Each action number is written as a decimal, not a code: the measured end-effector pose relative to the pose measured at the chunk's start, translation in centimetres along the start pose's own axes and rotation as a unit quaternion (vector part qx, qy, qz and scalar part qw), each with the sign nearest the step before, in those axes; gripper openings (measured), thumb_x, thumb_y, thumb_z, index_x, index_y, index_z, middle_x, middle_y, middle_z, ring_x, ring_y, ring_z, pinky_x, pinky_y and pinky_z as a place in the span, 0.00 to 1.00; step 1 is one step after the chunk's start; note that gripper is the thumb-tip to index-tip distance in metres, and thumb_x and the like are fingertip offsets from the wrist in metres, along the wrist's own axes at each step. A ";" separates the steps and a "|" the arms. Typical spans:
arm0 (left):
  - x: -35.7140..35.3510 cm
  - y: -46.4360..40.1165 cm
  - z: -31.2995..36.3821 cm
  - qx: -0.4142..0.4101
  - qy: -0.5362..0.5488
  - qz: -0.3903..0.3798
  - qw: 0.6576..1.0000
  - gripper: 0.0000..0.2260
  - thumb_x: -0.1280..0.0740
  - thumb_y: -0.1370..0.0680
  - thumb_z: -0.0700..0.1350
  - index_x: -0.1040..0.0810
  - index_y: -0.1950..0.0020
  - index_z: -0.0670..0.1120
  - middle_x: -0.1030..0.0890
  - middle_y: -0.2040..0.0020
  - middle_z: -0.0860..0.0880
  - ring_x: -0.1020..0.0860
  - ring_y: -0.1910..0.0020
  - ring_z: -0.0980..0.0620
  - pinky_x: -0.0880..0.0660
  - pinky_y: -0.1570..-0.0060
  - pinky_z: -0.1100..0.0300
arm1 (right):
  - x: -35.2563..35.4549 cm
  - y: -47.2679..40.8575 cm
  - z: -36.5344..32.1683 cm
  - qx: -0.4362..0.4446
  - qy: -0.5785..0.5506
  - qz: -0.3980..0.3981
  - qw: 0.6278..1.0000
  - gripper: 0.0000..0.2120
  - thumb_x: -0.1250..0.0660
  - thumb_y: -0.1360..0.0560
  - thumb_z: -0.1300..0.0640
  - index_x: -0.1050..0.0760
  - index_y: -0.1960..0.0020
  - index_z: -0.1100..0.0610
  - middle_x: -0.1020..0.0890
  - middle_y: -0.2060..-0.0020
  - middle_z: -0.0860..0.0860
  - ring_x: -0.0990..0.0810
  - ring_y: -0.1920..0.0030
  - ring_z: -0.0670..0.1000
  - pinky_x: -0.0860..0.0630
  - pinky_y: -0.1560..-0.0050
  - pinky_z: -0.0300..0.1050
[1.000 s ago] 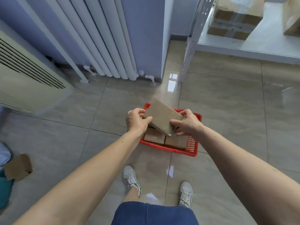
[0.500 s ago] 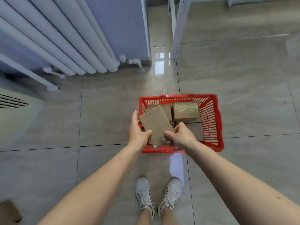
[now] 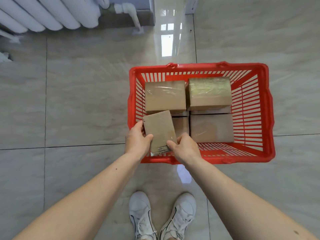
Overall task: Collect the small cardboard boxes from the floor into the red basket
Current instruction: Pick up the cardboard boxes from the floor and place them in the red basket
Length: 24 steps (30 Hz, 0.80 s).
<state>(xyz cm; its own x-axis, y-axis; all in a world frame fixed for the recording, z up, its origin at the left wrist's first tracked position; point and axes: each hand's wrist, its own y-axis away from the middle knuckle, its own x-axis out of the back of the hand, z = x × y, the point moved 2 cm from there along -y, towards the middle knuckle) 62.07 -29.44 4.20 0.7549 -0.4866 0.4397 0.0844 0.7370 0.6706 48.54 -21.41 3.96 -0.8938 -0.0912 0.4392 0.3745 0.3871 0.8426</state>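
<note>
From the head view, we have leaned in since half a second ago: the red basket (image 3: 270, 108) fills more of the frame. Our left hand (image 3: 137, 141) and right hand (image 3: 186, 147) both pinch the flat cardboard box (image 3: 159, 130) over the basket's near-left corner. Open mesh shows along its near right wall. The lower boxes (image 3: 212, 127) are partly hidden beneath the upper ones (image 3: 165, 95).

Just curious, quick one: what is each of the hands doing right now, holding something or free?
Left hand: gripping the small cardboard box by its left edge.
Right hand: pinching the same box at its lower right corner, over the red basket.
</note>
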 end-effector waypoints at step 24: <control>-0.4 -0.6 -0.4 0.029 -0.080 -0.038 0.996 0.25 0.41 0.24 0.48 0.37 0.26 0.49 0.26 0.29 0.45 0.26 0.32 0.43 0.29 0.33 0.42 | 1.4 0.7 0.2 0.049 0.052 -0.045 0.996 0.23 0.35 0.22 0.46 0.29 0.31 0.56 0.22 0.34 0.55 0.26 0.32 0.57 0.29 0.34 0.49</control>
<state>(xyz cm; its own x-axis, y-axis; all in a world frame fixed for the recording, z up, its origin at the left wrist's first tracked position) 61.96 -29.55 3.40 0.6345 -0.6111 0.4733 0.0957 0.6697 0.7364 47.48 -21.08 5.16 -0.8900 -0.2221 0.3981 0.2641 0.4606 0.8474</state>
